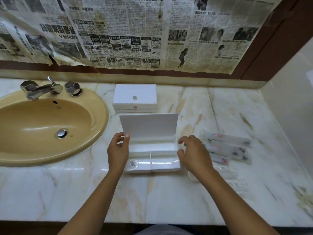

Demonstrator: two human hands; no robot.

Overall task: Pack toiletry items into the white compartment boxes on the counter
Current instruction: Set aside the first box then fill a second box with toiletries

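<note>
Toiletry packets (227, 146) | lying crosswise just right of right grip (193, 155), hovering empty, fingers loosely curled | left grip (118, 150) pinching open box (152, 160) lid (149, 126)

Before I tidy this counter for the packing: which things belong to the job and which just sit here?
Job:
open white box, lid held by left hand
closed white box
wrapped toiletry packets
right hand

Just there:
sink
tap
newspaper

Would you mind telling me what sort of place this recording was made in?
Most likely a bathroom, perhaps a hotel's: a beige sink with chrome taps is set into a marble counter, and wrapped toiletry packets lie beside an open white compartment box.
</note>
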